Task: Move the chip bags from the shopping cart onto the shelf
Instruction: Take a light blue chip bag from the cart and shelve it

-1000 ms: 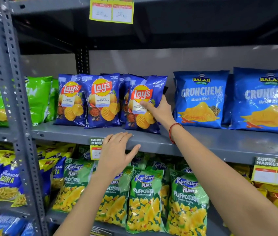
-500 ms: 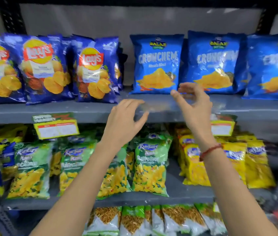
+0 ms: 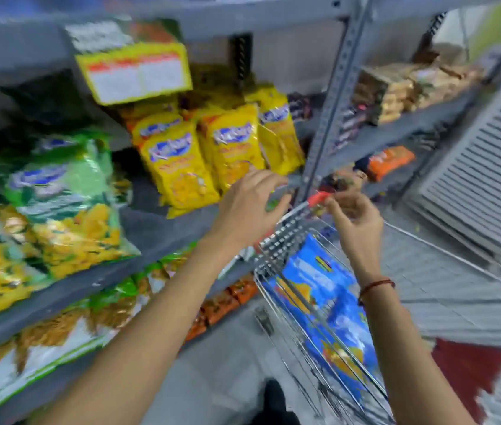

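Note:
The view is blurred by motion. A wire shopping cart (image 3: 277,240) with a red handle end stands at the lower right, and blue chip bags (image 3: 320,280) lie inside it. My left hand (image 3: 249,207) hovers above the cart's near rim with its fingers spread and nothing in it. My right hand (image 3: 356,219), with a red thread on the wrist, hangs over the cart with its fingers loosely curled and holds nothing. The grey shelf (image 3: 163,222) runs along the left.
Yellow snack bags (image 3: 181,161) and green bags (image 3: 59,194) stand on the shelf at the left. A perforated grey upright (image 3: 332,96) divides the racks. Biscuit packs (image 3: 396,90) fill the right rack. A white slatted panel (image 3: 482,185) leans at the far right.
My view has swung down and to the right, from the blue bags on the upper shelf to the cart. Both hands have dropped from the shelf edge to above the cart.

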